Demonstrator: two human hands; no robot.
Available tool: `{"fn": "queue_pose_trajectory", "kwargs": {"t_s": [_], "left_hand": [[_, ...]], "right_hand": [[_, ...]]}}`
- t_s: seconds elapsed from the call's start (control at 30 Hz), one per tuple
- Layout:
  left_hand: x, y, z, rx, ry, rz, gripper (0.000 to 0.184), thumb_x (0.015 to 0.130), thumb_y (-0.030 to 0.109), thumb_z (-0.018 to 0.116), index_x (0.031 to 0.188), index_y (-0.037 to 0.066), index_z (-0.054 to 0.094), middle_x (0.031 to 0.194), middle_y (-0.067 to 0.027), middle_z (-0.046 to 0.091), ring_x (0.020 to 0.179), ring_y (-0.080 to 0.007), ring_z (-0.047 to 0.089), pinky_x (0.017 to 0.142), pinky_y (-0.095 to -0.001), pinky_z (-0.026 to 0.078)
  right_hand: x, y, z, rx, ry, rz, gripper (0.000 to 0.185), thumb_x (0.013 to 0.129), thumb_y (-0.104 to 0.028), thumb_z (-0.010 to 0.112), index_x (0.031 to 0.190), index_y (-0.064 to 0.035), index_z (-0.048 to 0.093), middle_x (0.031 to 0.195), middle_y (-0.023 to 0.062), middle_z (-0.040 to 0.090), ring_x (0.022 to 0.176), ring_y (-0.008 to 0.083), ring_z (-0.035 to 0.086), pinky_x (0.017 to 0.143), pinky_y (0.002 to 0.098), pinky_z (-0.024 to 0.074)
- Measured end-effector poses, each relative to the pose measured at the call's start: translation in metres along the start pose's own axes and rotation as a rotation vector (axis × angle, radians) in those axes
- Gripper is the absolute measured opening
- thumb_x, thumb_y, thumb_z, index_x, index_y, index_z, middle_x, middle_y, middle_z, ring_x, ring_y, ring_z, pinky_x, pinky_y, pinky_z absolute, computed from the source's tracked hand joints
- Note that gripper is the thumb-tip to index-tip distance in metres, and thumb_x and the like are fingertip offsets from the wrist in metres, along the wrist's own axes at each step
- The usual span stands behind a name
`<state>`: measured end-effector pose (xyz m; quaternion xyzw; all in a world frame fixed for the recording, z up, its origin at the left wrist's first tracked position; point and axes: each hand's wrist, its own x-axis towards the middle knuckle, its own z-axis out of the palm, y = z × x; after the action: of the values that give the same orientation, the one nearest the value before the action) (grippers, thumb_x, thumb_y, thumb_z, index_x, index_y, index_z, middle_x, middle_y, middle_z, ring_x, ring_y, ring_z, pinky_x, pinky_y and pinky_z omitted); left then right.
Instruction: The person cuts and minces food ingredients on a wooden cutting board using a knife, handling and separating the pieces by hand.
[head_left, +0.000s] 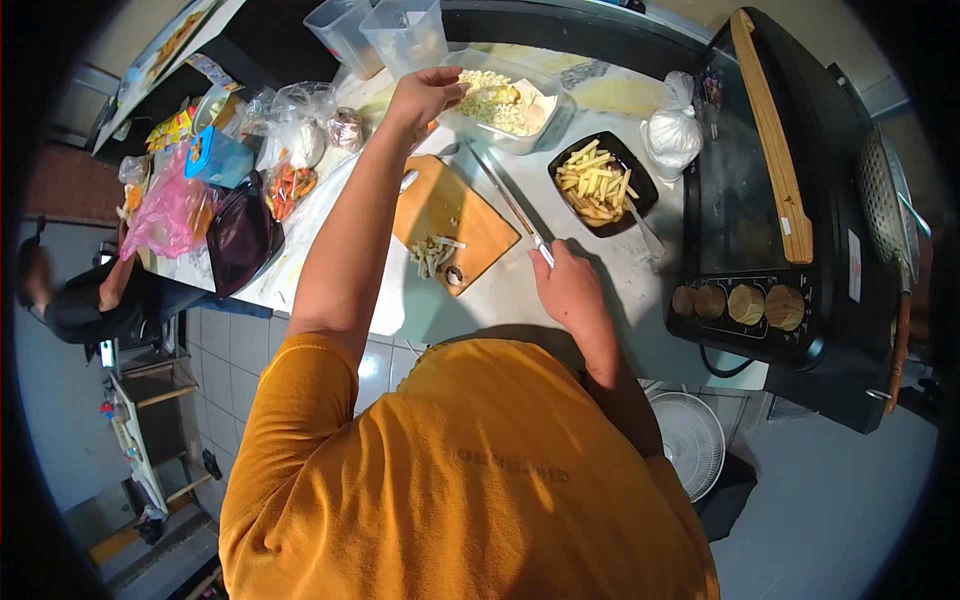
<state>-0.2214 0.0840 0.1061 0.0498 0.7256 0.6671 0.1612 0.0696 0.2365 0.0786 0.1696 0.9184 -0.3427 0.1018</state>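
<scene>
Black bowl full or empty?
Full: pale sticks are heaped in the bowl, and a utensil leans out over its rim.

Covered, cropped and blurred parts around the cutting board [485, 225]
The left forearm [345, 230] hides part of the board's left edge and one end of the metal utensil [409, 181] there; beyond the board, whether the left hand [425, 97] pinches anything is unclear. Right of the board, the right hand [573, 287] covers most of the knife's handle [543, 250]. Far beyond it, the tall clear containers [405, 38] are cut by the top edge. Left of it, crumpled plastic [300, 105] obscures some contents; farther left, a person's head [36, 270] is blurred. Well right, the oven's markings [822, 309] are too small to read. Nearer than the board, the orange shirt [450, 450] partly hides a round white grille [690, 440].
</scene>
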Motion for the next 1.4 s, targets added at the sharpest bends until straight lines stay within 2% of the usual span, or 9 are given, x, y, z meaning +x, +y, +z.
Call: {"fn": "queue_pose_trajectory", "kwargs": {"t_s": [0.13, 0.33, 0.53, 0.63, 0.7, 1.03, 1.13, 1.23, 1.4], "left_hand": [[0.003, -0.006, -0.003, 0.036, -0.003, 0.057, 0.032, 0.089, 0.004, 0.074, 0.119, -0.002, 0.066, 0.108, -0.0092, 0.070, 0.100, -0.0170, 0.068, 0.091, -0.0272, 0.056], [-0.035, -0.005, -0.011, 0.189, 0.063, 0.055, 0.027, 0.087, 0.015, 0.079, 0.112, 0.005, 0.072, 0.099, 0.0006, 0.069, 0.082, -0.0077, 0.060, 0.073, -0.0243, 0.048], [-0.082, -0.054, -0.041, 0.489, -0.444, 0.041, 0.026, 0.086, 0.016, 0.080, 0.107, 0.003, 0.071, 0.094, 0.0018, 0.067, 0.081, -0.0067, 0.059, 0.073, -0.0246, 0.048], [-0.119, -0.066, -0.040, 0.584, -0.429, 0.022, 0.028, 0.084, 0.011, 0.081, 0.107, 0.001, 0.069, 0.096, -0.0009, 0.068, 0.087, -0.0088, 0.064, 0.076, -0.0264, 0.051], [-0.131, -0.086, -0.038, 0.462, -0.385, 0.057, 0.027, 0.079, 0.004, 0.083, 0.098, -0.004, 0.065, 0.085, -0.0045, 0.071, 0.077, -0.0092, 0.066, 0.069, -0.0267, 0.052], [-0.139, -0.107, -0.029, 0.543, -0.158, 0.271, 0.021, 0.075, 0.016, 0.086, 0.082, 0.002, 0.072, 0.074, -0.0083, 0.069, 0.065, -0.0206, 0.066, 0.060, -0.0332, 0.049], [-0.142, -0.094, -0.024, 0.749, -0.152, 0.201, 0.022, 0.076, 0.020, 0.085, 0.081, 0.003, 0.073, 0.074, -0.0088, 0.069, 0.067, -0.0228, 0.066, 0.064, -0.0355, 0.050], [-0.140, -0.094, -0.021, 0.771, -0.091, 0.184, 0.020, 0.083, 0.018, 0.081, 0.083, 0.001, 0.072, 0.078, -0.0101, 0.068, 0.068, -0.0166, 0.066, 0.064, -0.0330, 0.052], [-0.134, -0.095, -0.015, 0.962, 0.004, 0.383, 0.023, 0.081, 0.029, 0.081, 0.085, 0.008, 0.074, 0.080, -0.0088, 0.067, 0.081, -0.0285, 0.063, 0.074, -0.0421, 0.048]], "right_hand": [[-0.001, 0.003, -0.001, 0.023, 0.021, 0.001, 0.039, 0.102, -0.039, 0.049, 0.101, -0.0005, 0.054, 0.087, 0.0275, 0.069, 0.087, 0.0494, 0.065, 0.080, 0.0574, 0.0486], [0.000, 0.004, 0.004, 0.038, 0.058, -0.040, 0.039, 0.101, -0.039, 0.050, 0.100, -0.0007, 0.054, 0.086, 0.0274, 0.068, 0.085, 0.0497, 0.064, 0.079, 0.0582, 0.0480], [0.001, 0.003, 0.006, 0.005, 0.021, -0.030, 0.039, 0.101, -0.039, 0.050, 0.100, 0.0000, 0.055, 0.086, 0.0273, 0.068, 0.086, 0.0492, 0.064, 0.079, 0.0576, 0.0484], [0.003, 0.005, 0.010, -0.010, 0.042, -0.059, 0.039, 0.101, -0.038, 0.050, 0.101, 0.0003, 0.055, 0.086, 0.0270, 0.068, 0.085, 0.0492, 0.064, 0.078, 0.0573, 0.0487], [0.003, 0.005, 0.011, -0.010, 0.054, -0.045, 0.042, 0.101, -0.043, 0.050, 0.098, -0.0016, 0.057, 0.087, 0.0267, 0.068, 0.087, 0.0495, 0.063, 0.078, 0.0571, 0.0479], [0.002, 0.001, 0.010, -0.031, 0.021, -0.076, 0.040, 0.101, -0.040, 0.050, 0.101, -0.0012, 0.055, 0.088, 0.0270, 0.068, 0.086, 0.0490, 0.065, 0.080, 0.0571, 0.0490], [0.001, 0.002, 0.008, -0.020, 0.022, -0.061, 0.039, 0.101, -0.040, 0.050, 0.101, -0.0012, 0.055, 0.088, 0.0270, 0.068, 0.086, 0.0492, 0.064, 0.080, 0.0570, 0.0492], [0.001, 0.005, 0.010, -0.008, 0.077, -0.068, 0.041, 0.101, -0.042, 0.051, 0.098, -0.0015, 0.058, 0.088, 0.0265, 0.068, 0.086, 0.0489, 0.064, 0.077, 0.0565, 0.0483], [0.000, 0.004, 0.009, 0.003, 0.066, -0.063, 0.041, 0.101, -0.042, 0.051, 0.097, -0.0017, 0.057, 0.088, 0.0268, 0.068, 0.086, 0.0498, 0.063, 0.077, 0.0575, 0.0481]]}}
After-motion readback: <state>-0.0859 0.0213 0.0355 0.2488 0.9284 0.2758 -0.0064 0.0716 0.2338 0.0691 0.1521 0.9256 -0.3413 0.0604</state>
